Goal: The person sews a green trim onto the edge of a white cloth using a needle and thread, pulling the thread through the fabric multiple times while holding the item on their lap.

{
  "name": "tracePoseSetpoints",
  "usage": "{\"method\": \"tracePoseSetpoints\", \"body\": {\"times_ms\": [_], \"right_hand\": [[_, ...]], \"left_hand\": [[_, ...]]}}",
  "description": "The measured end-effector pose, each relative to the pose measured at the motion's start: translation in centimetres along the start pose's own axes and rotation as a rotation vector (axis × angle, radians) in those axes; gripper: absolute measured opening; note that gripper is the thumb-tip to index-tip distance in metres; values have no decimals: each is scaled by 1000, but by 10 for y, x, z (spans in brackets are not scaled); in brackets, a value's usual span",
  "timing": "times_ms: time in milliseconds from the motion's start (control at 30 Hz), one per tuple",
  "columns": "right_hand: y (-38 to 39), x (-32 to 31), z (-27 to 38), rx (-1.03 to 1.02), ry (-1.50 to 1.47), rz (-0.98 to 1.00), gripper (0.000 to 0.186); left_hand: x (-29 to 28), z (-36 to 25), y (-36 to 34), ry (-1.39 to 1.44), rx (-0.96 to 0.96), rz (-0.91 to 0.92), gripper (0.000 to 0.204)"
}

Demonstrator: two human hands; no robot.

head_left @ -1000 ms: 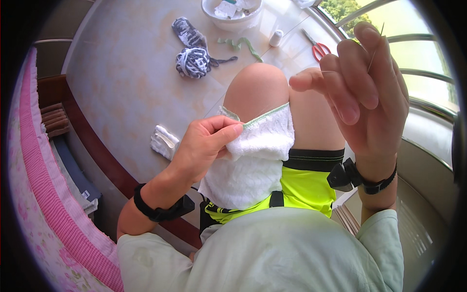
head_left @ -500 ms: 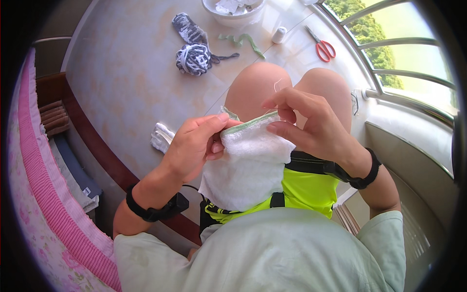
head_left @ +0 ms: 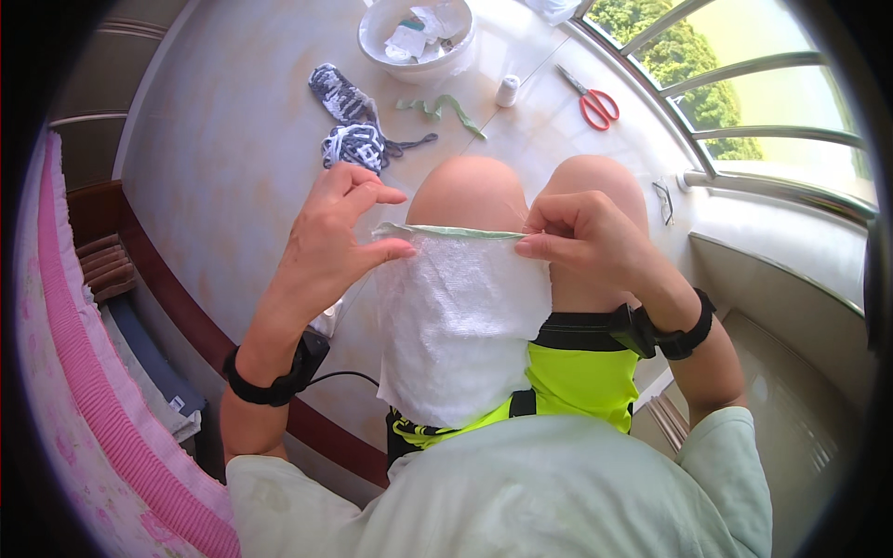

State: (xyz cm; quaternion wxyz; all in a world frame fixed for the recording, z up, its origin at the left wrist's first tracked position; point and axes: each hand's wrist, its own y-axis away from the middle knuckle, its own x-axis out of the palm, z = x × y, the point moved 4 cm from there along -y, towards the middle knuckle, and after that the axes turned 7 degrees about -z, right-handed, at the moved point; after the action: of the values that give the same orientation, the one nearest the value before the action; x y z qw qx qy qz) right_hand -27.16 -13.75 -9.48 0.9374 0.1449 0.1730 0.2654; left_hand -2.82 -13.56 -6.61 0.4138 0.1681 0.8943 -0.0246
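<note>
A white woven cloth (head_left: pixel 456 325) with a pale green strip along its top edge hangs over my knees. My left hand (head_left: pixel 339 237) pinches the cloth's top left corner between thumb and forefinger. At the top right corner, my right hand (head_left: pixel 581 237) is closed on the green edge. The cloth is stretched flat between both hands. I cannot make out a needle or thread in the fingers. Both wrists wear black bands.
On the pale floor ahead lie a white bowl (head_left: pixel 372 37) of scraps, a blue-and-white knitted piece (head_left: pixel 349 126), a green fabric strip (head_left: pixel 437 107), a white thread spool (head_left: pixel 507 90) and red-handled scissors (head_left: pixel 591 98). A window railing (head_left: pixel 772 121) runs right; pink bedding (head_left: pixel 65 372) lies left.
My right hand came down from raised in the air to the cloth's green edge. Both hands now hold the top edge spread apart, with the cloth pulled flat.
</note>
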Motion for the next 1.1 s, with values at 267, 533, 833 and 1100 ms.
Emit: {"method": "tracePoseSetpoints", "body": {"times_ms": [267, 533, 833, 1100], "right_hand": [[2, -8, 9, 43, 18, -111, 9], [-3, 13, 30, -599, 341, -277, 14], [-8, 18, 26, -592, 469, -317, 13], [-12, 19, 28, -487, 432, -313, 11]], "left_hand": [[17, -22, -9, 236, 265, -153, 25], [20, -21, -17, 217, 361, -142, 26], [26, -21, -18, 190, 439, -206, 22], [25, -17, -25, 239, 376, -181, 16]]}}
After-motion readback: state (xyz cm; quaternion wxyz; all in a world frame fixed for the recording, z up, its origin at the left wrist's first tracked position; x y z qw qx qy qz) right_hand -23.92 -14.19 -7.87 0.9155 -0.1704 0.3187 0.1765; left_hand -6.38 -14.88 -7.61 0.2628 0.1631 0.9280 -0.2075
